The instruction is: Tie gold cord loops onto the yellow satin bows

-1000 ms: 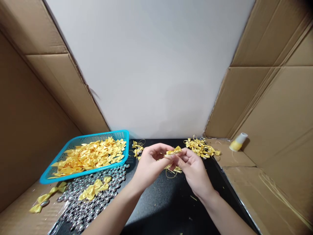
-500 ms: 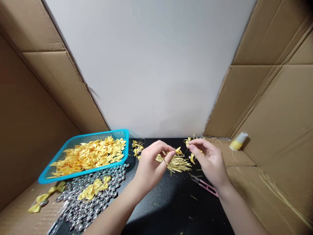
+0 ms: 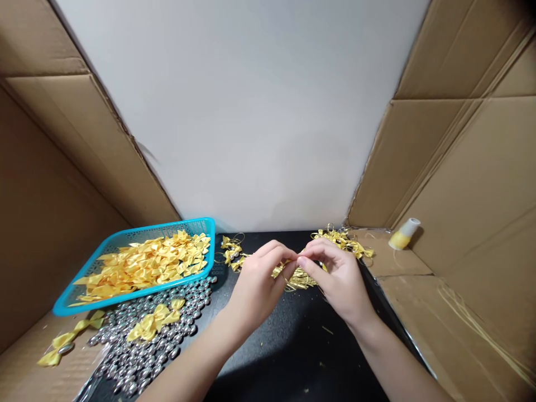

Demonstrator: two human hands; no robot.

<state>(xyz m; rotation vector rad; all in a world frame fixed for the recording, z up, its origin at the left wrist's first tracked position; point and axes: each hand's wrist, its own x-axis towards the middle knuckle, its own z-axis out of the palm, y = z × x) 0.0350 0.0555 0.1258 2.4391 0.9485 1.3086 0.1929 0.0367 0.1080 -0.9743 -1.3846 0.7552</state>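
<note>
One pile of gold strips (image 3: 300, 279) on the black counter (image 3: 268, 352); left hand (image 3: 256, 285) and right hand (image 3: 342, 282) together above it, fingertips meeting.
Strips partly masked by the hands. Fingers curl inward on both sides; contact point obscured, so cannot tell whether either hand is clamped on anything. Looped yellow bows (image 3: 335, 239) lie heaped just beyond the right hand; a smaller bow cluster (image 3: 231, 254) lies between the left hand and a turquoise basket (image 3: 61, 307). Basket holds many loose bows (image 3: 151, 262). Silver beads (image 3: 134, 352) spread in front of it, several yellow bows (image 3: 157, 321) resting on them. Farther left, a short bow row (image 3: 62, 339) lies on cardboard. Far right: grey-and-yellow spool (image 3: 404, 234) on cardboard, pale strands (image 3: 481, 332) nearer the camera.
</note>
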